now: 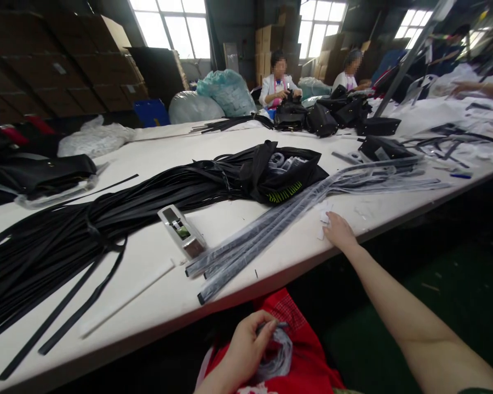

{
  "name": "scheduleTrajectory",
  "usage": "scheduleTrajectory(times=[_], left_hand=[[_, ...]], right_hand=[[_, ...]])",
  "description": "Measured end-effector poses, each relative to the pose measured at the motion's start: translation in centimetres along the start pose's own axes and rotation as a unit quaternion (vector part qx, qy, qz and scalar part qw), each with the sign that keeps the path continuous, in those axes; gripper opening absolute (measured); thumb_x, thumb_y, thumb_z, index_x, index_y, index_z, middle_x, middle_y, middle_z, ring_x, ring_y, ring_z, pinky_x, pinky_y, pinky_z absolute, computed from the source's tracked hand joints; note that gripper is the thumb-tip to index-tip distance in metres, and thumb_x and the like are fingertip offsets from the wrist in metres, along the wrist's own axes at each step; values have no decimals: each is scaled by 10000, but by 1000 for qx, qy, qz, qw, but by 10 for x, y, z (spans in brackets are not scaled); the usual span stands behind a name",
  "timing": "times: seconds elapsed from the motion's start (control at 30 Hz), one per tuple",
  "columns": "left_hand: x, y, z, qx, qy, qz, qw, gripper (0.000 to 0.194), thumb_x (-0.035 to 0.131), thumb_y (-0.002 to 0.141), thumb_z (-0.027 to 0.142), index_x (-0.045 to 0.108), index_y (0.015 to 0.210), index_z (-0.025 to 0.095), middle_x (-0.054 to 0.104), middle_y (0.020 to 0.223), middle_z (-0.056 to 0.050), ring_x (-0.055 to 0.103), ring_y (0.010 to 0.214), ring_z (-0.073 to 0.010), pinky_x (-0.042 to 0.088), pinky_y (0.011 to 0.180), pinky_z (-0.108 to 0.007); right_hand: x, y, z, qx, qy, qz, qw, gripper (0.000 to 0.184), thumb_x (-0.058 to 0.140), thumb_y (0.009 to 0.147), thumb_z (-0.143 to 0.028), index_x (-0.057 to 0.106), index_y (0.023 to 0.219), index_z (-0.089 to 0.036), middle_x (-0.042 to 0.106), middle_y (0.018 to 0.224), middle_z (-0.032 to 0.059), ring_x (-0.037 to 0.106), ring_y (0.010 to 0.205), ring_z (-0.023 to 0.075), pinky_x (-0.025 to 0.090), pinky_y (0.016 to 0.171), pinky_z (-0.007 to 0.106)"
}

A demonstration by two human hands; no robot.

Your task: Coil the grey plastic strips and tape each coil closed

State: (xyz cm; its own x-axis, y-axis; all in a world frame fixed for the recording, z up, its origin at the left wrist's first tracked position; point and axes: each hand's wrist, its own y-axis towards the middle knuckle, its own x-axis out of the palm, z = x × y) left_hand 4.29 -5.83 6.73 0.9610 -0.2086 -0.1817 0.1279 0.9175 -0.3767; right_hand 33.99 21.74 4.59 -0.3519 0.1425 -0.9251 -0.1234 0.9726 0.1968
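Observation:
Near my lap, my left hand [250, 342] is closed on a coiled strap in clear plastic film [279, 355], its end pinched between thumb and fingers. My right hand [339, 231] reaches to the table's front edge, fingertips pinched at a small white piece [324, 213], perhaps paper or plastic. Left of that hand, several plastic-wrapped straps [246, 241] lie side by side across the table. Behind them sits a black bag [287, 172] with green lettering, holding white rolled items. A long bundle of black straps [148, 200] stretches to the left.
On the white table [139, 306] rest a clear-cased device [182, 231] and a thin white stick [127, 298]. Black handbags [324, 117] pile up at the far side, where two people sit working. Another black bag [45, 175] lies at left. Cartons [66, 60] are stacked behind.

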Motion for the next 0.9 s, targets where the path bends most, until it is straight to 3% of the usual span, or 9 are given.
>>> scheduleTrajectory(times=[0.17, 0.4, 0.53, 0.67, 0.73, 0.77, 0.83, 0.9], left_hand=[[-1, 2, 1, -9, -17, 2, 1000, 365, 528, 865, 511, 634, 803, 167, 553, 722, 7, 473, 679, -142, 413, 666, -249], [0, 1, 4, -23, -40, -5, 999, 443, 529, 834, 601, 611, 802, 167, 493, 672, 27, 450, 625, -128, 396, 601, -237], [-1, 0, 1, -38, -62, -15, 997, 515, 544, 793, 681, 604, 818, 169, 482, 663, 36, 449, 586, -119, 397, 554, -229], [-8, 0, -2, -9, -61, -31, 998, 523, 493, 859, 644, 674, 871, 153, 598, 750, -2, 519, 691, -136, 441, 674, -249], [-10, 0, -3, -8, -90, -51, 995, 550, 479, 869, 646, 705, 900, 146, 646, 800, -26, 551, 730, -143, 454, 710, -259], [-11, 0, -3, -22, -120, -64, 990, 570, 491, 852, 664, 711, 913, 141, 657, 803, -32, 557, 705, -139, 463, 685, -260], [-10, 1, -6, -69, -195, -89, 974, 629, 518, 803, 712, 709, 963, 134, 661, 761, -30, 542, 592, -117, 466, 594, -256], [-8, 3, -11, -97, -253, -107, 957, 654, 560, 767, 722, 710, 981, 123, 672, 751, -37, 550, 552, -108, 473, 562, -249]], right_hand=[[15, 7, 33, -34, -56, -10, 998, 318, 423, 912, -182, 695, 1073, -156, 693, 1145, 161, 596, 1041, 278, 438, 950, 429], [13, 9, 38, -60, -95, -13, 994, 334, 542, 900, -303, 656, 1147, -109, 688, 1120, 184, 590, 1030, 287, 447, 918, 389], [-2, 13, 30, -53, -98, 13, 994, 196, 518, 882, -181, 707, 927, -159, 719, 975, 151, 621, 943, 261, 465, 830, 349], [-34, -2, 9, 1, -83, 87, 993, 360, 354, 972, -235, 661, 1117, -114, 704, 974, 201, 643, 934, 301, 483, 809, 418], [-50, -25, -15, 17, 21, 102, 994, 408, 320, 1002, -323, 604, 1215, -122, 714, 905, 161, 677, 839, 275, 524, 767, 414], [-57, -40, -30, 20, 123, 88, 988, 396, 357, 1000, -378, 604, 1211, -150, 719, 868, 125, 689, 782, 250, 548, 737, 394], [-69, -74, -61, 26, 337, 21, 941, 319, 510, 943, -459, 649, 1096, -216, 726, 830, 72, 702, 734, 228, 579, 690, 371], [-79, -109, -89, 23, 447, -98, 889, 242, 653, 861, -453, 686, 983, -246, 736, 822, 54, 711, 748, 230, 588, 669, 352]])
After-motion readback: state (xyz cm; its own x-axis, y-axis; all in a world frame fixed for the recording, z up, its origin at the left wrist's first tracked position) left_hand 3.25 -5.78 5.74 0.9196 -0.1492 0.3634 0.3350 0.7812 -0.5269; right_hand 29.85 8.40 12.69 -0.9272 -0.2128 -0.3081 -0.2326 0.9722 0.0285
